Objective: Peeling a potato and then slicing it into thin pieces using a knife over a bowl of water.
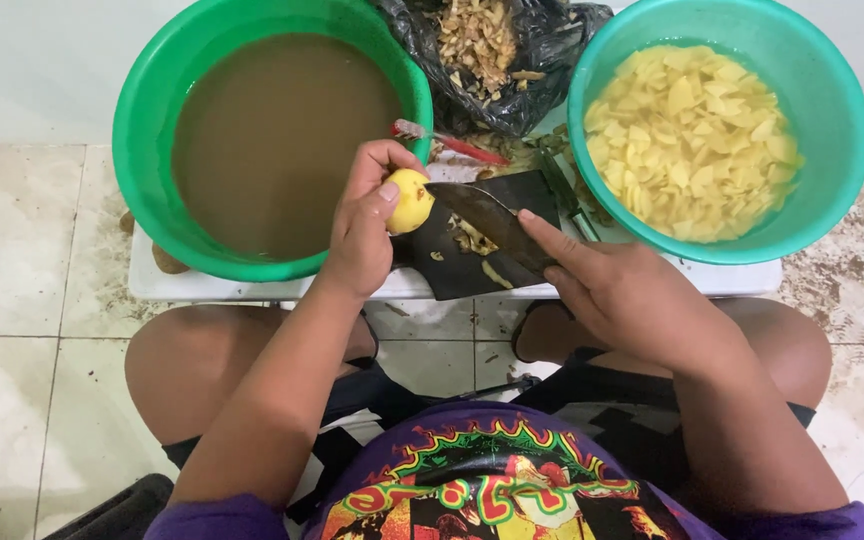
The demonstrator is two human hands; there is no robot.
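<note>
A tiled floor point(12, 250), pale and smeared with dirt, spreads under everything. On it stands a low white table point(252, 288) that carries two plastic bowls. The green bowl point(142, 170) on the person's left is full of murky brown water. The teal bowl point(832, 120) on the right holds water and a heap of thin pale yellow potato slices point(692, 140). Between the bowls, at the far edge, a black plastic bag point(542, 50) lies open with brown peelings point(477, 40) inside. A dark cutting board point(472, 260) lies on the table between the bowls, nearer the person, with a few scraps on it. A red-handled peeler point(452, 142) lies just beyond the board, near the rim of the green bowl.

The right hand point(632, 295) is closed around the handle of a knife point(497, 222), forefinger stretched along the back of the broad dark blade. The blade points toward the left hand and its tip is close to the potato; whether it touches cannot be told.

The left hand point(367, 215) is clamped on the potato point(410, 200), fingers wrapped over it and thumb pressing its side. The potato is held above the left end of the board, beside the green bowl. It is small, rounded, fully peeled, smooth and bright yellow, and mostly covered by the fingers.
</note>
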